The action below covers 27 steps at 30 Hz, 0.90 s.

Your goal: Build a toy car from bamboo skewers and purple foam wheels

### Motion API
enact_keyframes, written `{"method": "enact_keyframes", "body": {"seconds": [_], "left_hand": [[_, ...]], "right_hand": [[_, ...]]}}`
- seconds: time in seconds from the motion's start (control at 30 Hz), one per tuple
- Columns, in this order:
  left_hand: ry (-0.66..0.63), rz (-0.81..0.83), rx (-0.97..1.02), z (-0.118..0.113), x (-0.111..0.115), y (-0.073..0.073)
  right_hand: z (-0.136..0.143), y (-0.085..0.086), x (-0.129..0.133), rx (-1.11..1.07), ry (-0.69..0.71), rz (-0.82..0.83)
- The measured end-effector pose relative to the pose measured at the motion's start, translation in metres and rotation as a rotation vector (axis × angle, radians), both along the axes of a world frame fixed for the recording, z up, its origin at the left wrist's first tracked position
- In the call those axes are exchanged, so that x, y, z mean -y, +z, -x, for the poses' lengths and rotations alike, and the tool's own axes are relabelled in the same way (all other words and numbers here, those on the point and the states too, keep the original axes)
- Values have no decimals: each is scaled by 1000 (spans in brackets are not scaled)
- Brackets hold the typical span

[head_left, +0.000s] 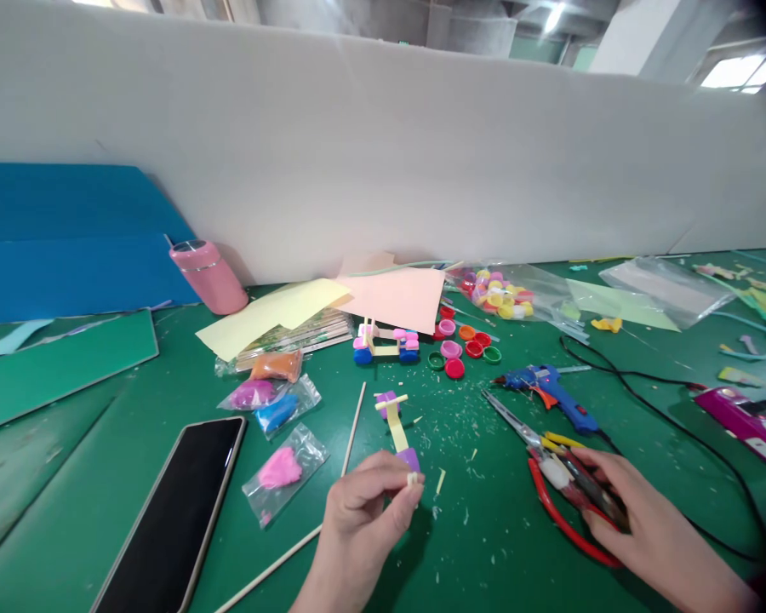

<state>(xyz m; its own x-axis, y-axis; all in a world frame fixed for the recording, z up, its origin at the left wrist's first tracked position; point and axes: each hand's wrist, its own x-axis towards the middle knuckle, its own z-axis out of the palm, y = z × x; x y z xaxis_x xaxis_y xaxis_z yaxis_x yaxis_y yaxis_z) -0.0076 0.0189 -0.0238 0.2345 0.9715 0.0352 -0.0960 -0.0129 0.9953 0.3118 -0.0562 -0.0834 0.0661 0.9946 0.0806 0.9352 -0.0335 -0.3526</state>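
My left hand is closed, thumb and forefinger pinching a small pale stick piece. Just beyond the fingertips is a small piece with purple ends, a pale yellow strip and a short crosswise stick; whether the hand also touches it I cannot tell. On the right, my right hand has its fingers curled round a dark-handled tool, its far end hidden among other tools. Beside it lie long-nosed pliers with a red handle and yellow grips.
A small model with blue wheels stands mid-table near coloured rings. A blue glue gun lies beyond the pliers. Leftward are a phone, bagged clay, a long stick and a pink flask. Shavings dot the table.
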Motion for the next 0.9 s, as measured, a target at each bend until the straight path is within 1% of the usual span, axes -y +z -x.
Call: {"method": "enact_keyframes", "body": {"seconds": [0.13,0.2,0.23,0.33,0.43,0.5,0.6,0.73,0.8,0.9], "left_hand": [[-22,-60,-13,3,-1,-4],[-29,-144,-7,4,-1,-6],[-34,-197,-8,4,-1,-7],[-54,-345,-52,4,-3,-9],[-67,-459,-100,2,-4,-8],[-70,-493,-120,2,-4,-7],[-91,-490,-135,3,-4,-6],[-127,-479,-107,5,-5,-5],[-168,-420,-72,6,-5,-5],[-246,-266,-29,7,-3,-7]], "right_hand": [[8,15,-14,108,-68,169],[11,23,-19,101,-83,230],[13,27,-20,71,-68,243],[24,42,-21,-88,57,216],[46,59,-22,-236,204,143],[61,69,-23,-280,242,122],[74,79,-26,-238,286,144],[77,84,-29,-150,355,155],[76,83,-30,-109,370,145],[74,82,-31,-64,384,135]]}}
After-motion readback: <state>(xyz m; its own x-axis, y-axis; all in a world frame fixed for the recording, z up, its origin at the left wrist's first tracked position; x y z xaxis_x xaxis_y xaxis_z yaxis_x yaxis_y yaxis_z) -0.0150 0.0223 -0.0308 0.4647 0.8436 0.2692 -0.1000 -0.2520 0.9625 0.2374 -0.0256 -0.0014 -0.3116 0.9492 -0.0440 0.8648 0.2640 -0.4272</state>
